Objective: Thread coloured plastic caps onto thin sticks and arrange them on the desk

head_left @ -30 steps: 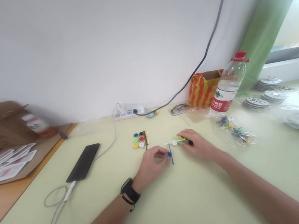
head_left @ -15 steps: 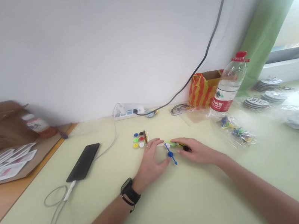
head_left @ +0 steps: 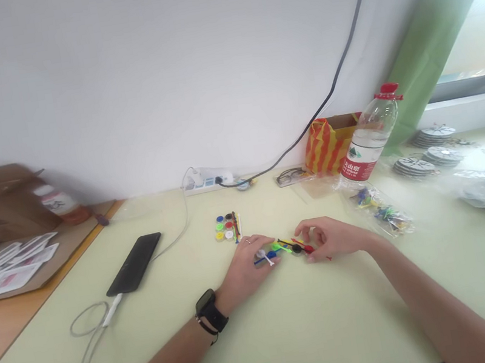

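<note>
Several small plastic spinner arrows lie in a loose row on the table between my hands. My left hand (head_left: 248, 261) curves round the left end, thumb and index finger apart. Beside its fingers are a white arrow (head_left: 262, 254) and a blue arrow (head_left: 272, 255). In the middle sit a green arrow (head_left: 283, 248) and a black arrow (head_left: 297, 248). At the right end my right hand (head_left: 327, 238) rests with thumb and index finger apart and the other fingers curled. A red arrow (head_left: 309, 249) passes partly under its thumb. A yellow piece is mostly covered.
Coloured round caps (head_left: 223, 227) and thin sticks (head_left: 236, 226) lie behind my left hand. A phone (head_left: 134, 263) with its cable is at left. A bottle (head_left: 367, 140), a striped bag (head_left: 325, 147) and bagged plastic pieces (head_left: 384, 212) stand or lie at right.
The arrows are now spread sideways, with white and red ones showing. My right hand has drawn to the right and opened up; my left hand has shifted only slightly.
</note>
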